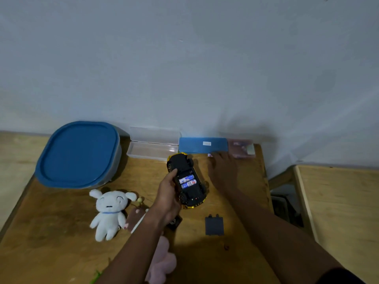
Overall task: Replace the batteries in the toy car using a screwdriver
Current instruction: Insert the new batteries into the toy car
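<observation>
A yellow toy car lies upside down on the wooden table, its black underside up. Two batteries sit in its uncovered compartment. My left hand grips the car along its left side. The black battery cover lies loose on the table in front of the car. My right hand is blurred, fingers spread, stretched toward the far edge near a small pink item. No screwdriver can be made out.
A blue-lidded container stands at the back left. A clear case with its lid up, a blue case and a pinkish box line the wall. A white plush toy and a pink plush lie near me.
</observation>
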Action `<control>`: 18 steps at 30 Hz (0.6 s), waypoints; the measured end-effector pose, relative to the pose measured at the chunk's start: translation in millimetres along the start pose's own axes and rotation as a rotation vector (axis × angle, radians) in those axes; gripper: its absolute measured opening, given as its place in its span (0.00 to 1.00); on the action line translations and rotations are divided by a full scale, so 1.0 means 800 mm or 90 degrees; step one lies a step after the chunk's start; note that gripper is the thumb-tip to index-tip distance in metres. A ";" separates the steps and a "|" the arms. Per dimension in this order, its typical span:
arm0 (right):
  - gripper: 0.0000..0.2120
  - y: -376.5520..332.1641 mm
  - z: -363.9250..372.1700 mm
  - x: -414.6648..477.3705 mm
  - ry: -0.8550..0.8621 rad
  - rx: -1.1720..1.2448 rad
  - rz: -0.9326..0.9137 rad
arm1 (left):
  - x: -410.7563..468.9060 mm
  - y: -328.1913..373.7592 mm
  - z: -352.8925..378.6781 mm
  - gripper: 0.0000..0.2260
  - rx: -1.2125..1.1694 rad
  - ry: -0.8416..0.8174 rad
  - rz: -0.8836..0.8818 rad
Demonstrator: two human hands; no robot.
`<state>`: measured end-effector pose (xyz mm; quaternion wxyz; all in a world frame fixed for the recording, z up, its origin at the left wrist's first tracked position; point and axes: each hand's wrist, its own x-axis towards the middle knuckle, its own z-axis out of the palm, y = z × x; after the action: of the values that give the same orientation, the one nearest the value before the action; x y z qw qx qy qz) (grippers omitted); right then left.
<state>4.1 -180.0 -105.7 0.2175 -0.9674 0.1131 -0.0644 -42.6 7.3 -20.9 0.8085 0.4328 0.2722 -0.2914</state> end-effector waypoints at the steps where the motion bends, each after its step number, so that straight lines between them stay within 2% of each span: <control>1: 0.12 0.002 0.002 0.001 -0.009 -0.019 -0.009 | 0.000 0.000 -0.002 0.19 0.008 -0.004 -0.002; 6: 0.13 0.003 0.004 0.005 -0.059 -0.077 -0.029 | -0.002 0.000 -0.007 0.19 0.032 -0.010 -0.014; 11: 0.12 0.004 -0.005 -0.009 -0.085 -0.045 -0.044 | -0.014 -0.001 -0.011 0.20 0.016 -0.017 -0.025; 14: 0.07 -0.009 -0.021 -0.028 -0.104 0.065 -0.035 | -0.023 -0.002 -0.012 0.21 0.012 -0.026 -0.026; 16: 0.02 -0.022 -0.033 -0.045 -0.064 0.200 0.026 | -0.031 -0.005 -0.013 0.20 0.016 -0.035 -0.022; 18: 0.03 -0.034 -0.049 -0.065 -0.007 0.363 0.111 | -0.040 -0.009 -0.012 0.20 0.022 -0.038 -0.016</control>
<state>-47.5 -158.8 -62.5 0.4859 -0.8541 0.1719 -0.0698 -71.4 19.6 -6.7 0.8049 0.4342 0.2483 -0.3193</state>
